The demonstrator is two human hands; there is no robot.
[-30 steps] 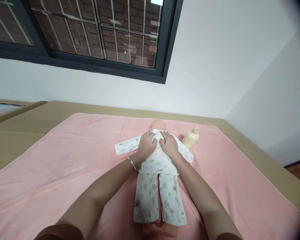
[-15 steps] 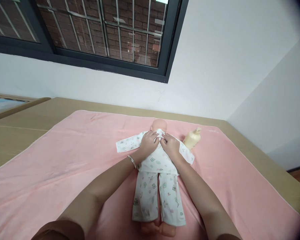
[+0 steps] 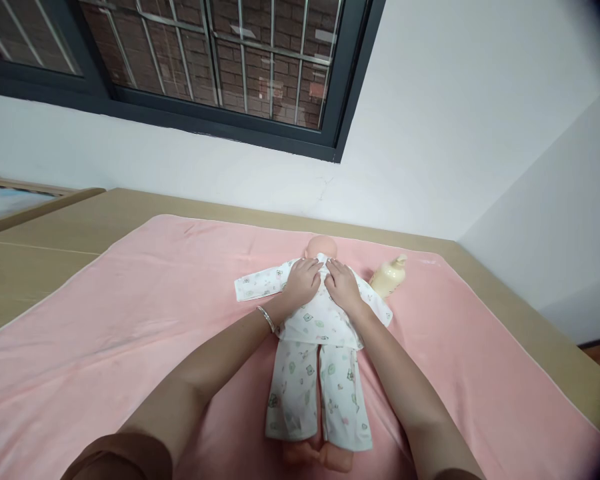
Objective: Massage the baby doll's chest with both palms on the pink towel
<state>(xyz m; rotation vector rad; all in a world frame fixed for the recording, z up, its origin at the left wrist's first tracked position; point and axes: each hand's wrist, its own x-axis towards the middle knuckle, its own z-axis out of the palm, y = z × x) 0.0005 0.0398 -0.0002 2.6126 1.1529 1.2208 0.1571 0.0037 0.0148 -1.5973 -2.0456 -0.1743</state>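
Observation:
A baby doll [image 3: 323, 245] in a white printed top and trousers [image 3: 315, 393] lies on its back on a pink towel [image 3: 130, 320], head toward the wall. My left hand [image 3: 304, 281] rests flat on the doll's chest, fingers stretched toward the collar, a silver bangle on the wrist. My right hand [image 3: 342, 285] lies beside it on the other side of the chest, fingers also extended. Both hands press on the top's fabric near the neckline. The doll's bare feet show at the bottom of the view.
A cream pump bottle [image 3: 389, 276] lies on the towel right of the doll's shoulder. The towel covers a tan table [image 3: 40, 233] set against a white wall under a barred window [image 3: 220, 60]. A wooden rail shows at far left.
My fingers were bunched at the collar half a second ago; now both hands lie flatter on the chest. The view has shifted slightly.

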